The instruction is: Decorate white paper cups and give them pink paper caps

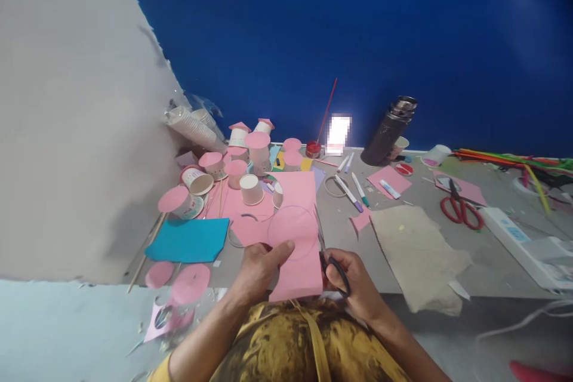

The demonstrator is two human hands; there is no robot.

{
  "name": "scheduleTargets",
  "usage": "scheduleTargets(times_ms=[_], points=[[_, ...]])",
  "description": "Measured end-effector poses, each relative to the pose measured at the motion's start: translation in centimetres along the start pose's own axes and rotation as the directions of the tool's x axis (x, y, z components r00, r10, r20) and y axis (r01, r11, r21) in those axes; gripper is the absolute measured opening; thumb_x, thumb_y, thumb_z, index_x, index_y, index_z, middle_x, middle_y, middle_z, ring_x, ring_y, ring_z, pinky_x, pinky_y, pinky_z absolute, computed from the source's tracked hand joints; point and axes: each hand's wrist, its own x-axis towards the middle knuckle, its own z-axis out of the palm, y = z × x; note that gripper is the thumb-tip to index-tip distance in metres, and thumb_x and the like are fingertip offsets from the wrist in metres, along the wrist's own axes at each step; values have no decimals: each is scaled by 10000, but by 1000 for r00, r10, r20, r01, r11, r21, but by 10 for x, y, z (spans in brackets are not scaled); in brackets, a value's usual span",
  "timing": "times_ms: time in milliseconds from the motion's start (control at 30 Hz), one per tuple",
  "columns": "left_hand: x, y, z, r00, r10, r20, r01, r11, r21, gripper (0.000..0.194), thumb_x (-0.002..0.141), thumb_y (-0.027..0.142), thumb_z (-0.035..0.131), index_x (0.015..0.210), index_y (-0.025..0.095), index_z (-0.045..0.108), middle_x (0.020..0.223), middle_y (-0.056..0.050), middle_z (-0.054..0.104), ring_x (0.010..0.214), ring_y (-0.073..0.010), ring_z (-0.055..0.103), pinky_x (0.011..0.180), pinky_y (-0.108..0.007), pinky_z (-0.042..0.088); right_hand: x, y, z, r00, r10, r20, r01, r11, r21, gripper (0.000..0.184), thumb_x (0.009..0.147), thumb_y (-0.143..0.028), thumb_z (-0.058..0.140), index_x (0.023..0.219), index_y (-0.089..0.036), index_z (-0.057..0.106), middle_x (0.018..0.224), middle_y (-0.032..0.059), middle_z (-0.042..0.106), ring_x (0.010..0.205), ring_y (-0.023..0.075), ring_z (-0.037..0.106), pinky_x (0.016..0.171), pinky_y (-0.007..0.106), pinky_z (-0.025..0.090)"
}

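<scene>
My left hand (259,268) pinches a sheet of pink paper (295,191) near its lower left, thumb on top and fingers hidden beneath. A circle is drawn in outline on the sheet. My right hand (351,280) grips black-handled scissors (335,271), whose blades point up and away along the paper's right edge, close to the drawn circle. Just beyond the sheet stands a white paper cup (251,190). Left of it are several paper cups topped with pink paper discs, such as this decorated cup (258,152).
A blue sheet (188,240) and cut pink discs (191,283) lie left. Rightward are marker pens (349,192), a beige cloth (416,250), red-handled scissors (461,212) and a white box (521,245). A dark flask (387,134) stands near the blue wall; stacked cups (194,126) lean at left.
</scene>
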Motion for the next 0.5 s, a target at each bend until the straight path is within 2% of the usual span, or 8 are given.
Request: scheduleTargets(times_ms=[100, 267, 400, 500], points=[[-1, -1, 1, 999, -12, 35, 12, 1000, 3, 562, 581, 681, 686, 444, 230, 379, 504, 30, 314, 504, -100, 281, 475, -278, 216, 0, 2, 0, 1000, 2, -1, -2, 1000, 12, 571, 819, -715, 705, 740, -159, 604, 644, -7, 538, 598, 103, 425, 555, 230, 326], [-3, 3, -1, 999, -21, 25, 21, 1000, -10, 599, 553, 646, 723, 413, 256, 291, 463, 57, 225, 491, -89, 231, 457, -276, 200, -1, -4, 1, 1000, -9, 8, 9, 1000, -20, 573, 818, -719, 704, 726, -164, 596, 609, -28, 503, 568, 92, 376, 547, 235, 312], [-4, 6, -1, 999, -25, 25, 26, 999, -20, 580, 554, 634, 722, 408, 251, 312, 463, 58, 231, 492, -92, 234, 448, -274, 220, -2, -8, 2, 999, 8, 32, -7, 999, -32, 586, 805, -738, 700, 746, -164, 602, 617, -29, 510, 563, 92, 370, 552, 236, 321], [-5, 6, -2, 999, -12, 37, 13, 1000, -20, 589, 571, 607, 721, 412, 266, 267, 463, 66, 185, 489, -95, 229, 449, -277, 232, -3, -8, 2, 1000, 19, 25, -19, 999, -29, 595, 793, -752, 701, 735, -169, 599, 606, -34, 503, 553, 90, 362, 549, 237, 320]])
